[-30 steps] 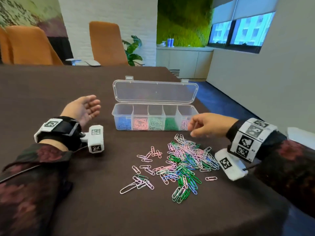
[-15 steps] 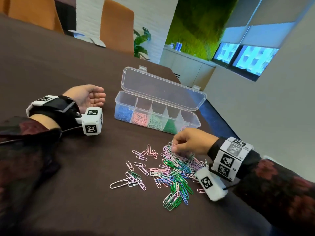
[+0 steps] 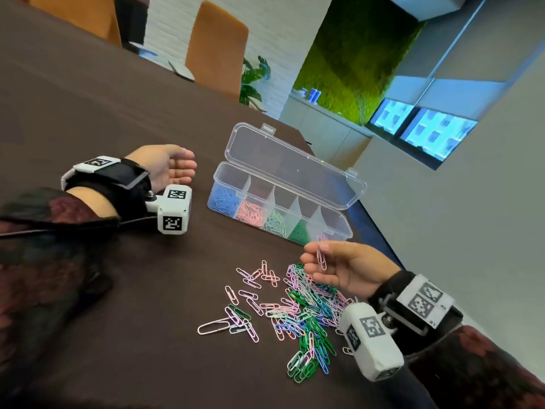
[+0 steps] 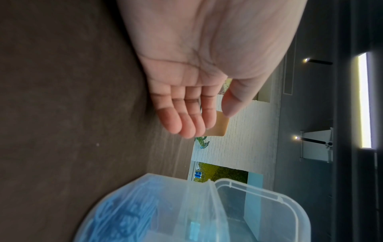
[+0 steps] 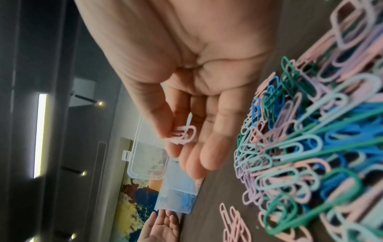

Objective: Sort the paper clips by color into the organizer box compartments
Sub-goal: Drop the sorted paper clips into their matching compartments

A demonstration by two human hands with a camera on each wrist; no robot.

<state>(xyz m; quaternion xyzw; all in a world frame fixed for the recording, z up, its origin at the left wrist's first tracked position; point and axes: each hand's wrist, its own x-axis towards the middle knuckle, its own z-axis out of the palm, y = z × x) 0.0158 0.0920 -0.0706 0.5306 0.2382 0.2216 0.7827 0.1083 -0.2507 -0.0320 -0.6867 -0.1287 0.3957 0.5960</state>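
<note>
Pink paper clip (image 3: pixel 321 257) now lifted by right hand (image 3: pixel 345 268).

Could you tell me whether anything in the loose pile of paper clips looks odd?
One does: a pale clip at the pile's near left edge is clearly larger than the other clips on the table. Otherwise nothing stands out.

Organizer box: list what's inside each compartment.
Inside the organizer box, from the left hand's end: blue clips, pink clips, pale green clips, dark green clips. The last compartment is mostly hidden behind the right hand.
</note>
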